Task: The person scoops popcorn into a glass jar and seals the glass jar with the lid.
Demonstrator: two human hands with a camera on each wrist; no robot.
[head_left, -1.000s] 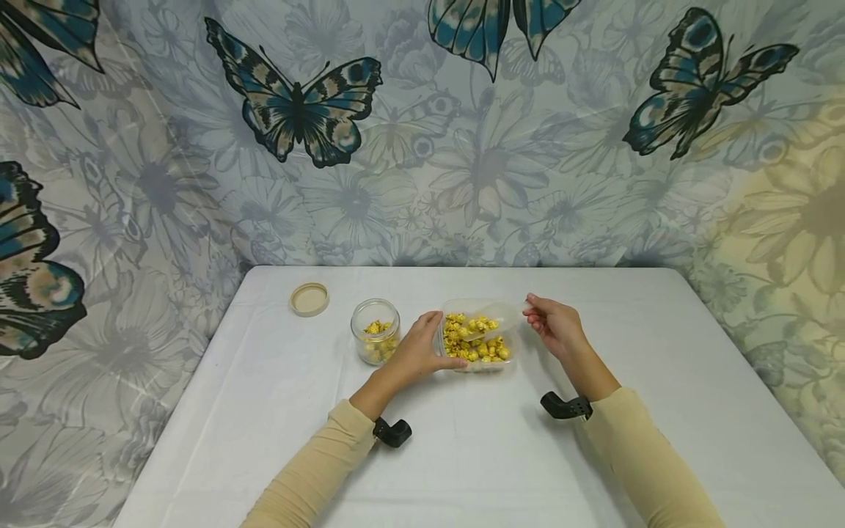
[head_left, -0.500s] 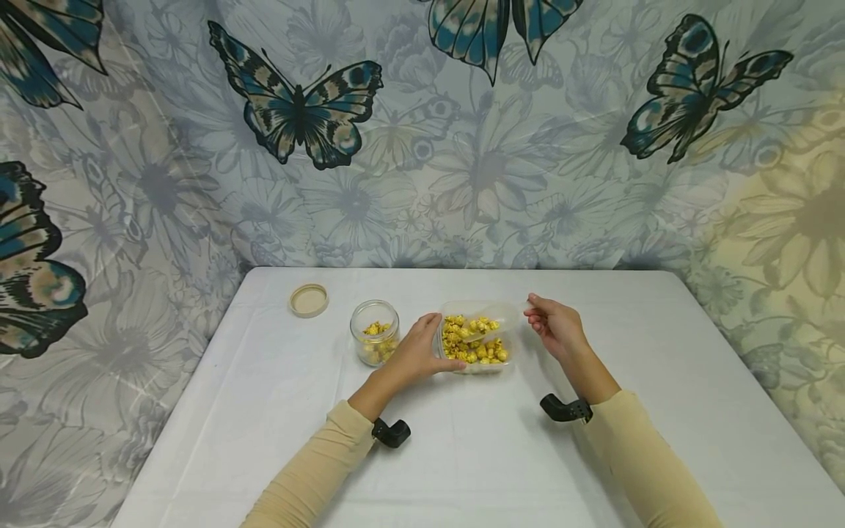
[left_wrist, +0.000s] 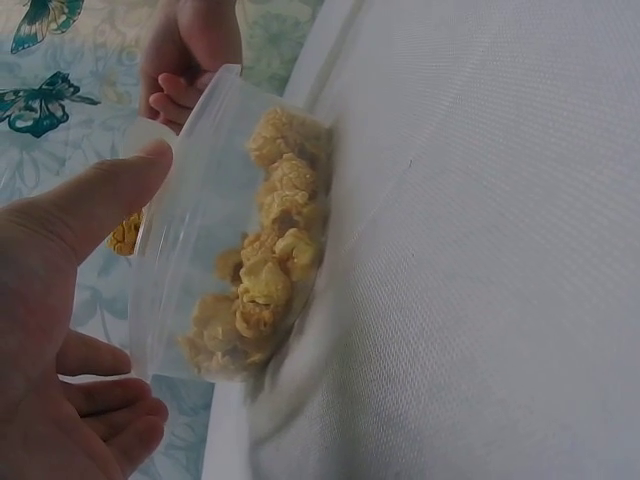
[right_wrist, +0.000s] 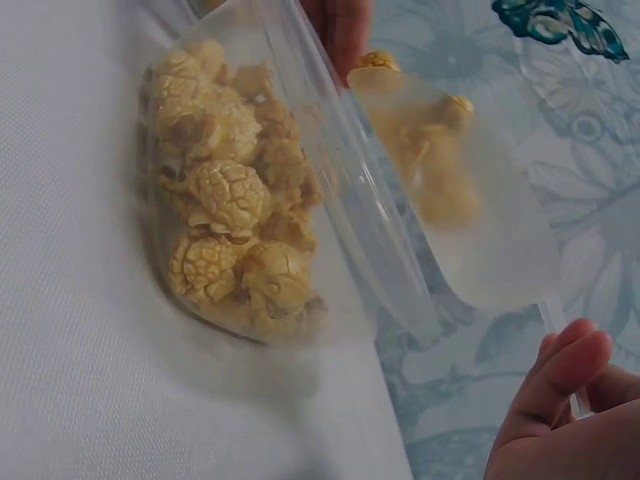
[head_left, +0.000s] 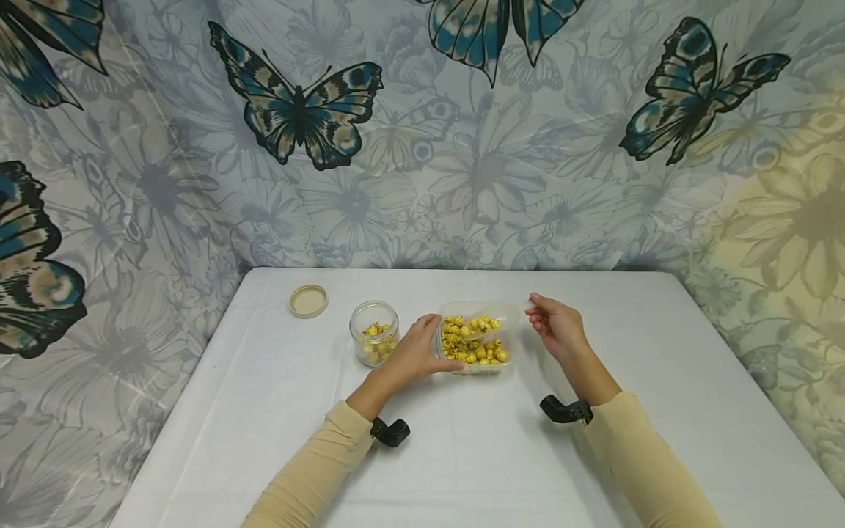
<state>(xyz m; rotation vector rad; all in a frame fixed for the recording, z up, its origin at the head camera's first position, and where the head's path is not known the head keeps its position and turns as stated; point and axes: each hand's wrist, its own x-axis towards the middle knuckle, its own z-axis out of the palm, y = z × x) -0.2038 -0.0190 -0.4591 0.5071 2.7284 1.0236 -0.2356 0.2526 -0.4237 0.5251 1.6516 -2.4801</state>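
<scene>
A clear plastic container (head_left: 485, 370) of yellow popcorn (head_left: 472, 353) stands on the white table. My left hand (head_left: 417, 350) grips its left side, thumb at the front rim and fingers reaching to the back corner. In the right wrist view, a translucent scoop (right_wrist: 495, 255) carries several popcorn pieces (right_wrist: 425, 165) above the container's rim. My right hand (head_left: 557, 324) pinches the scoop's thin handle between thumb and fingers, just right of the container. To the left of the container is a round glass jar (head_left: 359, 341), lidless and partly filled with popcorn; my left hand is close beside it.
A round beige lid (head_left: 308, 301) lies at the back left of the white-covered table (head_left: 462, 469). Behind the table's far edge hangs a floral backdrop (head_left: 488, 183) with large butterflies. Both wrists wear black camera mounts (head_left: 565, 409).
Both hands, the scoop and the container stay almost where they were; my right hand has drifted very slightly to the right. The head view has shifted a little.
</scene>
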